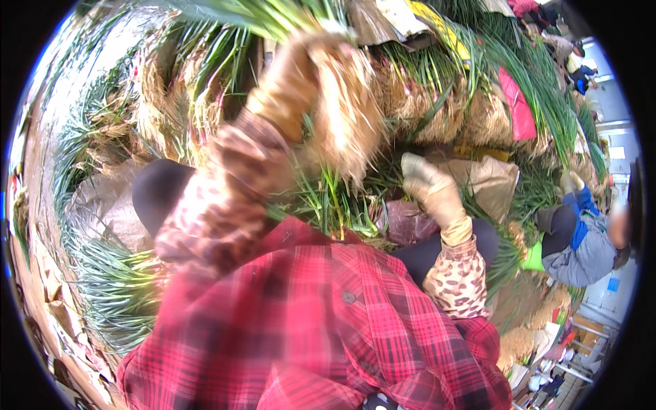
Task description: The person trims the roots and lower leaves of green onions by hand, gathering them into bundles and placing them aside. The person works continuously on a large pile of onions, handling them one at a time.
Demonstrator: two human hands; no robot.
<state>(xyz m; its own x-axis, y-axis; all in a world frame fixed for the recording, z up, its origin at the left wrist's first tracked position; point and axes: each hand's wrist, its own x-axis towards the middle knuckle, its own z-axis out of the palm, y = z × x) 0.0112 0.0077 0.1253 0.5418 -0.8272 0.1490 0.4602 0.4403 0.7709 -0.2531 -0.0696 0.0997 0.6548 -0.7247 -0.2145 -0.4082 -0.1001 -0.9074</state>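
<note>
My left hand (pixel 297 64), in a yellowish work glove and blurred by motion, grips a bunch of green onions near its white stem bases. The bunch's long pale roots (pixel 346 107) hang towards me, and its green leaves (pixel 246 15) spread to the upper left. In a similar glove with a greyish fingertip area, my right hand (pixel 431 190) hovers over the right side of my lap. Its fingers lie together; the palm side is hidden, and nothing shows in it. Loose green leaves (pixel 333 200) are scattered between my knees, near a dark reddish wrapped object (pixel 409 221).
Rooted green onion bundles (pixel 430 113) line the far side; others (pixel 120 292) lie at my left. A brown paper or sack piece (pixel 489 182) sits beyond my right hand. Another person (pixel 581 246) sits at the right, gloved hands on onions. More people (pixel 574 56) are farther off.
</note>
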